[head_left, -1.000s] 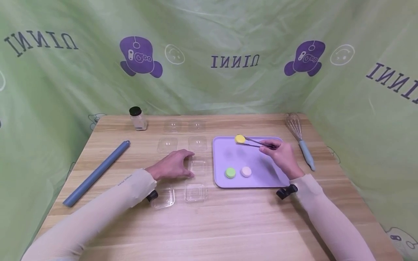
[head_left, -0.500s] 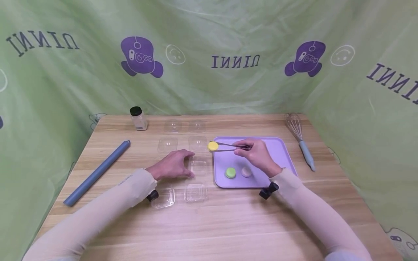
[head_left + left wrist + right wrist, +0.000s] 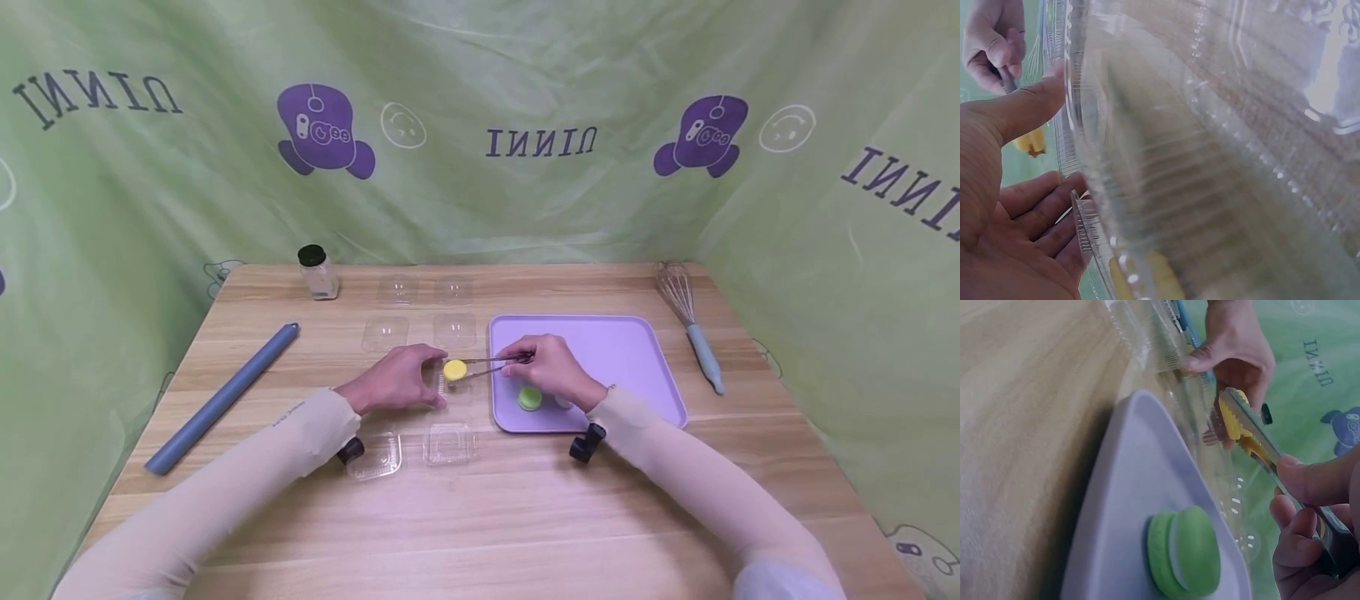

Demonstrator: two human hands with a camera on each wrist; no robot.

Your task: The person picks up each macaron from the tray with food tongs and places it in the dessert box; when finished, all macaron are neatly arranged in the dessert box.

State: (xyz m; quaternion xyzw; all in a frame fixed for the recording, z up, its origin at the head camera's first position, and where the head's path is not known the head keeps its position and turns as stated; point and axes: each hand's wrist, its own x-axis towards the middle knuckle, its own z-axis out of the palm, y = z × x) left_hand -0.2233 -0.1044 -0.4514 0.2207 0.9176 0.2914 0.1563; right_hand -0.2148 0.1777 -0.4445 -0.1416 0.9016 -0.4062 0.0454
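Note:
My left hand [image 3: 393,382] spans a small clear plastic container [image 3: 461,397], thumb at its near side and fingers at its far side. With my right hand [image 3: 551,368] I grip metal tongs [image 3: 1261,432], which pinch a yellow macaron [image 3: 454,370] above that container. A green macaron [image 3: 530,398] lies on the purple tray [image 3: 622,350] below my right hand. The pale pink macaron [image 3: 562,402] beside it is mostly hidden by that hand. In the left wrist view, clear plastic fills most of the frame, blurred.
Two more clear container bases [image 3: 448,443] sit nearer me. Several clear lids [image 3: 454,331] lie farther back. A jar with a black lid [image 3: 318,273] stands at the back left, a blue rolling pin [image 3: 223,398] lies left, and a whisk [image 3: 692,327] lies right of the tray.
My right hand has carried the yellow macaron in the tongs leftward and nearer me, from over the tray to over the container. The left hand has stayed in place.

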